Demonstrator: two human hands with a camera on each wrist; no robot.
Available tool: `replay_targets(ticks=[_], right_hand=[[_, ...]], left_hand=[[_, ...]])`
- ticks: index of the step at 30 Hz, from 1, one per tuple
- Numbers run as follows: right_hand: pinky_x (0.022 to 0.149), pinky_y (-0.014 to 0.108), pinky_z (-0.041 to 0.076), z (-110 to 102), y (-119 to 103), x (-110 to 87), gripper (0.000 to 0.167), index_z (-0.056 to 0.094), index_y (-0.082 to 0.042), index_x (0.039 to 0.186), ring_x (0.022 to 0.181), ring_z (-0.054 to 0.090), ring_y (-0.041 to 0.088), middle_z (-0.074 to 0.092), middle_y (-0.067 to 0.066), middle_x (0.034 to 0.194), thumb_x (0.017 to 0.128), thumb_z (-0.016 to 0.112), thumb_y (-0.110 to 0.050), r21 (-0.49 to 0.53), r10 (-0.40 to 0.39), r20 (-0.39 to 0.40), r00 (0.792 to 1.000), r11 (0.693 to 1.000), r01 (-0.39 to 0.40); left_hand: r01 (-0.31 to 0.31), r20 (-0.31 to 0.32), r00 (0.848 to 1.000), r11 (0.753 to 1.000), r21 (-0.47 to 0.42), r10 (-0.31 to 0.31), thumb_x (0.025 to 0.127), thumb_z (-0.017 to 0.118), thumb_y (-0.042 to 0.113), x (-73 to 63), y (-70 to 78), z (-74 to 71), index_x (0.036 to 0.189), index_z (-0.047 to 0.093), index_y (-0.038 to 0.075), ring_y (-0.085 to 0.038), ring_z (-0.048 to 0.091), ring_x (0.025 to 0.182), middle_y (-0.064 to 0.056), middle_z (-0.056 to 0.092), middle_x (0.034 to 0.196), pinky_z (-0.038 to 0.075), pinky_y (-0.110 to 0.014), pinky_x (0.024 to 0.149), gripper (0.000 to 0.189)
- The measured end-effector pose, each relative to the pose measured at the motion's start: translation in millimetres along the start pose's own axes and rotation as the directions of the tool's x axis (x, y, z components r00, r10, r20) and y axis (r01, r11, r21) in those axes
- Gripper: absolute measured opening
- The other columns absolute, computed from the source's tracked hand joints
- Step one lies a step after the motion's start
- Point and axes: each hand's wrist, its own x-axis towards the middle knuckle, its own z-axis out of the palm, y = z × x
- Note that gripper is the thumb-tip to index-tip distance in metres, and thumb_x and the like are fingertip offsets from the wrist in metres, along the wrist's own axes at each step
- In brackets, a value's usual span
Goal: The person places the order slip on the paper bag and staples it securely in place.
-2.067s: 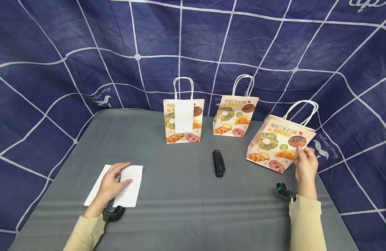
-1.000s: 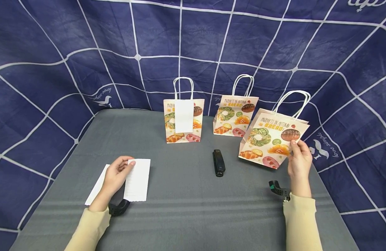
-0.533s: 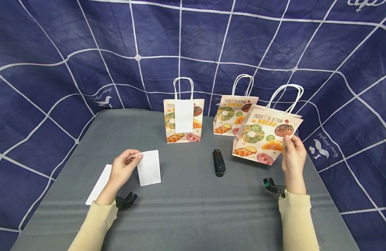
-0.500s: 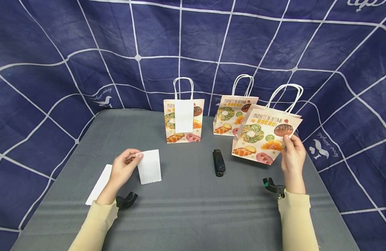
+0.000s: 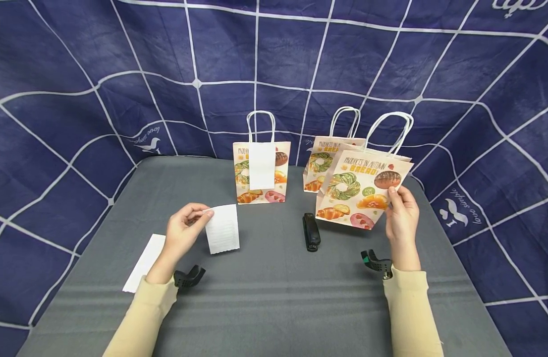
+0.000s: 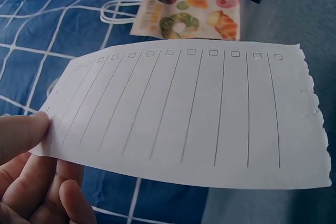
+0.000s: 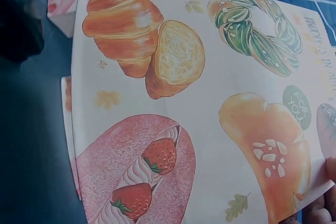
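My left hand [image 5: 183, 232] pinches a lined sheet of paper [image 5: 223, 229] by its upper left corner, above the table. Up close in the left wrist view, the sheet [image 6: 184, 114] shows ruled lines with small check boxes and one ragged edge. On the right, my right hand [image 5: 402, 214] grips the side edge of a paper bag [image 5: 360, 191] printed with breads. This bag has white twisted handles and is tilted, raised off the table. Its printed front [image 7: 210, 103] fills the right wrist view, with only some fingertips visible at the edge.
A black stapler [image 5: 311, 232] lies mid-table. Behind it stands a matching bag [image 5: 318, 163], partly hidden by the held one. Another bag [image 5: 280, 183], with a white sheet [image 5: 261, 166] on its front, stands left of that. A second sheet [image 5: 144, 263] lies beside the left forearm.
My left hand has picked the lined sheet off the table and carried it right and upward. The right hand has lifted its bag and moved it left, now overlapping the bag behind.
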Motion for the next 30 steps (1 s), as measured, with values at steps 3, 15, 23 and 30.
replay_targets(ticks=[3, 15, 23, 30], right_hand=[[0.066, 0.026, 0.050, 5.6, 1.6, -2.5, 0.009, 0.067, -0.002, 0.097, 0.081, 0.055, 0.017, 0.057, 0.006, 0.086, 0.091, 0.061, -0.006, 0.000, 0.000, 0.013, 1.000, 1.000, 0.000], [0.068, 0.027, 0.049, 27.8, 10.5, -16.8, 0.011, 0.066, -0.004, 0.100, 0.082, 0.053, 0.016, 0.057, 0.005, 0.086, 0.092, 0.060, -0.008, -0.003, 0.018, 0.068, 0.998, 1.000, -0.018], [0.067, 0.027, 0.047, 43.1, 14.9, -25.4, 0.008, 0.067, -0.006, 0.096, 0.079, 0.051, 0.014, 0.054, 0.003, 0.083, 0.091, 0.061, -0.008, 0.008, 0.033, 0.099, 0.994, 0.999, -0.034], [0.065, 0.026, 0.045, 56.3, 19.5, -34.3, 0.007, 0.067, -0.009, 0.093, 0.076, 0.049, 0.013, 0.053, 0.002, 0.078, 0.092, 0.060, -0.007, 0.017, 0.041, 0.127, 0.991, 0.999, -0.043]], left_hand=[[-0.008, 0.007, 1.000, 0.999, -0.033, 0.008, 0.085, 0.065, -0.005, 3.4, 4.8, 3.6, 0.092, 0.063, -0.009, -0.002, 0.060, 0.074, -0.022, 0.066, 0.081, 0.046, -0.015, 0.068, 0.008], [-0.062, 0.031, 0.997, 0.995, -0.084, 0.065, 0.084, 0.065, -0.007, 8.9, 25.2, 22.6, 0.090, 0.065, -0.009, -0.004, 0.060, 0.070, -0.022, 0.065, 0.079, 0.046, -0.017, 0.067, 0.007], [-0.074, 0.065, 0.994, 0.990, -0.124, 0.083, 0.083, 0.066, -0.007, 7.9, 38.3, 38.1, 0.089, 0.065, -0.009, -0.004, 0.060, 0.070, -0.022, 0.067, 0.078, 0.048, -0.019, 0.068, 0.006], [-0.101, 0.072, 0.991, 0.978, -0.180, 0.116, 0.081, 0.066, -0.010, 6.6, 49.9, 52.2, 0.088, 0.065, -0.011, -0.003, 0.061, 0.070, -0.021, 0.066, 0.077, 0.048, -0.020, 0.068, 0.007]])
